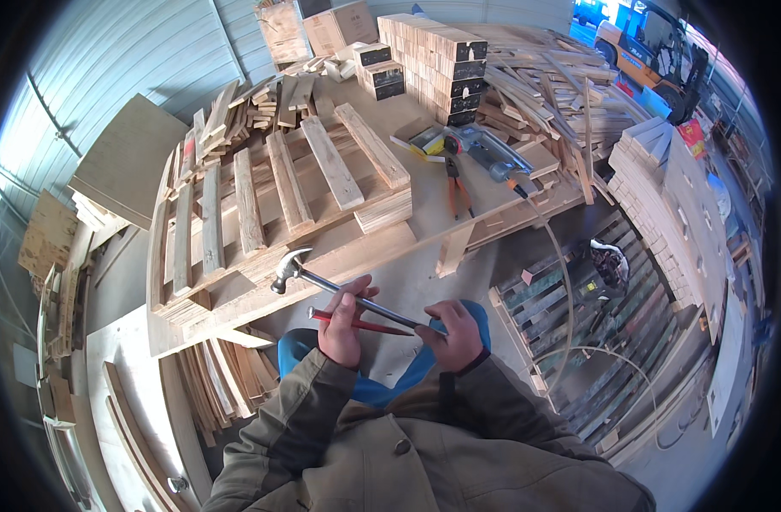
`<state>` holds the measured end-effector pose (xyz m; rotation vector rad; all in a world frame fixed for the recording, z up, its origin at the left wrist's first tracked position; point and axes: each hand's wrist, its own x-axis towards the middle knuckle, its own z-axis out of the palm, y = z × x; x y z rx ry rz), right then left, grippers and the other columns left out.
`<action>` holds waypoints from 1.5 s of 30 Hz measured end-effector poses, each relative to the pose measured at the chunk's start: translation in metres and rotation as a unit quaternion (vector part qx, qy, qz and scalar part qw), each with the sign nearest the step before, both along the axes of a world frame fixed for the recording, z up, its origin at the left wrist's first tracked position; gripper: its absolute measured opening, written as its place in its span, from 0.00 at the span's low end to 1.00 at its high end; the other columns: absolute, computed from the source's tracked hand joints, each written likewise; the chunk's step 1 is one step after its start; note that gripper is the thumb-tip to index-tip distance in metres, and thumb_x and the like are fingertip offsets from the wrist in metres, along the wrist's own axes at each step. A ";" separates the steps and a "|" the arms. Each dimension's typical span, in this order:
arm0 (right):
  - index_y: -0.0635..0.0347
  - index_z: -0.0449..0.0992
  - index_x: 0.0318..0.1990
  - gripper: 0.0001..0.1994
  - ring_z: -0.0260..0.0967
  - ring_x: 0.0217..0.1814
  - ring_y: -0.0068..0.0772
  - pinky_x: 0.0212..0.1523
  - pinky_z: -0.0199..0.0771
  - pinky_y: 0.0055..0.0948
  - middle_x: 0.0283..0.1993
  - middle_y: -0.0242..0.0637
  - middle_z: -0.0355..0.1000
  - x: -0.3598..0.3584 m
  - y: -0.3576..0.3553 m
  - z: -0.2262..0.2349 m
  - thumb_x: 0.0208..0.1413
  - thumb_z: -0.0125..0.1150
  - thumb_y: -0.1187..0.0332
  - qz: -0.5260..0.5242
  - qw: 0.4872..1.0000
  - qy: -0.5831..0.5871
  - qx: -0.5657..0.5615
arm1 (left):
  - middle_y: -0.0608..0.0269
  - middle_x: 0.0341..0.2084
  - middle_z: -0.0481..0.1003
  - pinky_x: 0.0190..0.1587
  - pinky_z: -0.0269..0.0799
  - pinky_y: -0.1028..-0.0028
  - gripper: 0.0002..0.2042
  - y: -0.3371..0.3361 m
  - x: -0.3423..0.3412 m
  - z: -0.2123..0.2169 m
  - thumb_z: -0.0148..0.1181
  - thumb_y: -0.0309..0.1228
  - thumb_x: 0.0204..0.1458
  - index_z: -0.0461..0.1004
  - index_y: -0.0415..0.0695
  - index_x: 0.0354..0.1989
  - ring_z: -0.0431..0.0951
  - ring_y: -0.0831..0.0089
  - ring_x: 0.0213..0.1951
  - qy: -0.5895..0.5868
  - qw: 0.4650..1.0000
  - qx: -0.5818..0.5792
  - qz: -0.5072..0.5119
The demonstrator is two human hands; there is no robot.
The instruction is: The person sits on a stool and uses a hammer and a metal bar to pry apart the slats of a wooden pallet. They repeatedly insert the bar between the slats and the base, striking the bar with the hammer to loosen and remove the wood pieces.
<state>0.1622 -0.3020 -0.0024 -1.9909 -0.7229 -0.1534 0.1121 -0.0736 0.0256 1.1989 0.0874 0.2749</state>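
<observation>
Hammer and pencil held off the workbench's near edge.
Left hand point(343, 328) pinching red pencil point(360, 322); right hand point(454, 334) gripping claw hammer point(322, 280).

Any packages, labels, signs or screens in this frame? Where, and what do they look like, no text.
Two brown cardboard boxes: far end of the wooden workbench, rectangular, dark print on their faces.
Flat yellow and black package: on the bench beside the orange-handled pliers, small and rectangular.
Red packet: on the stacked pale boards at right, small, with light markings.
No screens or signs visible.
</observation>
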 end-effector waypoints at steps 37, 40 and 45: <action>0.63 0.82 0.46 0.07 0.79 0.42 0.47 0.42 0.79 0.38 0.41 0.45 0.80 -0.014 -0.022 -0.016 0.64 0.64 0.71 -0.053 0.996 0.068 0.009 | 0.53 0.62 0.68 0.70 0.62 0.64 0.40 0.022 -0.038 -0.028 0.70 0.38 0.59 0.59 0.29 0.73 0.69 0.63 0.66 0.072 0.996 0.046 -0.040; 0.62 0.82 0.48 0.10 0.79 0.43 0.51 0.44 0.78 0.40 0.42 0.49 0.80 -0.023 -0.012 -0.025 0.64 0.64 0.68 0.019 0.987 0.159 -0.025 | 0.53 0.62 0.68 0.70 0.62 0.64 0.38 0.014 -0.039 -0.029 0.69 0.36 0.59 0.60 0.30 0.74 0.69 0.63 0.66 0.069 0.994 0.032 -0.073; 0.62 0.83 0.49 0.13 0.79 0.42 0.54 0.43 0.78 0.41 0.40 0.51 0.81 -0.033 0.001 -0.026 0.65 0.65 0.62 0.045 0.959 0.271 -0.073 | 0.54 0.59 0.72 0.67 0.65 0.66 0.36 0.012 -0.037 -0.023 0.69 0.32 0.58 0.62 0.33 0.73 0.71 0.65 0.64 0.061 0.994 0.025 -0.092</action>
